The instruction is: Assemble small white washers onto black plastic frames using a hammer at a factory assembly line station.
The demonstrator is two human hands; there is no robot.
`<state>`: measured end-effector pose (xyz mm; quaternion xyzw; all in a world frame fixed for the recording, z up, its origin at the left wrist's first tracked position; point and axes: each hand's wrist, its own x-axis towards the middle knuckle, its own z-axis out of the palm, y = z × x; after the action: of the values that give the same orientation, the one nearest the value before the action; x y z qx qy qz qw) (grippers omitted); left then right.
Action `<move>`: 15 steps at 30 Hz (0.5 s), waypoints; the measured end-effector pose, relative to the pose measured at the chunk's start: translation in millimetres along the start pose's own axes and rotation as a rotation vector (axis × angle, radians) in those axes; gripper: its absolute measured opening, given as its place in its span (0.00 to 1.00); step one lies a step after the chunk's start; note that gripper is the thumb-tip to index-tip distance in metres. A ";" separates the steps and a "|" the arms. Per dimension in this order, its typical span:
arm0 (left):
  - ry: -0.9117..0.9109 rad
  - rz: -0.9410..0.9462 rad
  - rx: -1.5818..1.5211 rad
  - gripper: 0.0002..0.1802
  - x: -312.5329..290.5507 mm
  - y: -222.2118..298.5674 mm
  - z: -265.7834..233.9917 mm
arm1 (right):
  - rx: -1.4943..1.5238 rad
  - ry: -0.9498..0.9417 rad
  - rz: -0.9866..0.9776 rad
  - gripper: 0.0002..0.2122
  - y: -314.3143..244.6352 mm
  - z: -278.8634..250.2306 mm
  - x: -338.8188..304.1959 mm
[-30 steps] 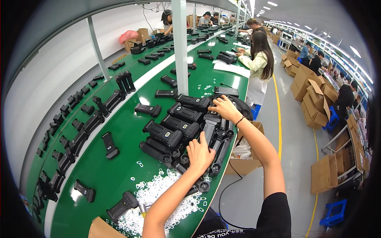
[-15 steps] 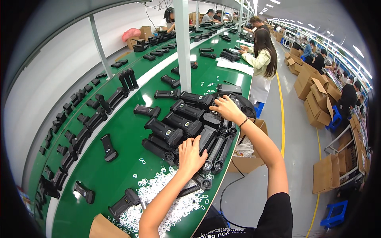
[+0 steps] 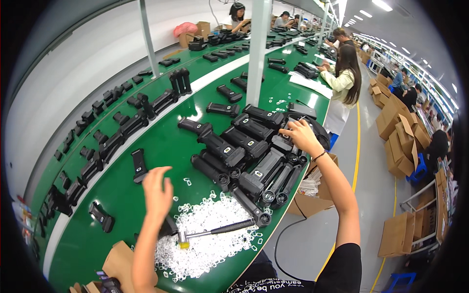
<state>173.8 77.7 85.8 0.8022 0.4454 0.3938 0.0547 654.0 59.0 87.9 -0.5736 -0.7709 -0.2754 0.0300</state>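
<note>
Green worktop [image 3: 117,207] spreads under our hands, carrying a pile of black devices [image 3: 246,141]; just in front of it we see a heap of small white pieces [image 3: 205,259], with a yellow-tipped hammer [image 3: 220,229] lying across them. Our right hand [image 3: 304,136] has its fingers bent over a black device [image 3: 282,142] at the pile's right end, though we cannot tell whether it grips; our left hand [image 3: 159,193] is wide, thumb apart from fingers, near a lone device [image 3: 139,166]
</note>
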 end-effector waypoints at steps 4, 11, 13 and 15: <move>0.024 -0.095 0.235 0.20 -31.5 -76.4 -67.6 | 0.079 -0.004 0.037 0.20 -5.2 -10.2 6.2; -0.149 -0.042 0.696 0.25 -76.1 -207.1 -117.3 | 0.380 0.372 0.102 0.13 -108.5 -123.8 1.7; -0.199 -0.075 0.853 0.22 -81.5 -231.4 -142.9 | 0.640 0.311 -0.063 0.12 -169.3 -148.9 -8.7; -0.209 -0.148 0.953 0.19 -91.1 -263.8 -172.1 | 0.719 0.151 -0.216 0.12 -223.3 -163.2 -16.1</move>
<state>-147.2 121.0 34.8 0.7396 0.6237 0.0588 -0.2460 414.3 -72.4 133.1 -0.4201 -0.8698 -0.0307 0.2570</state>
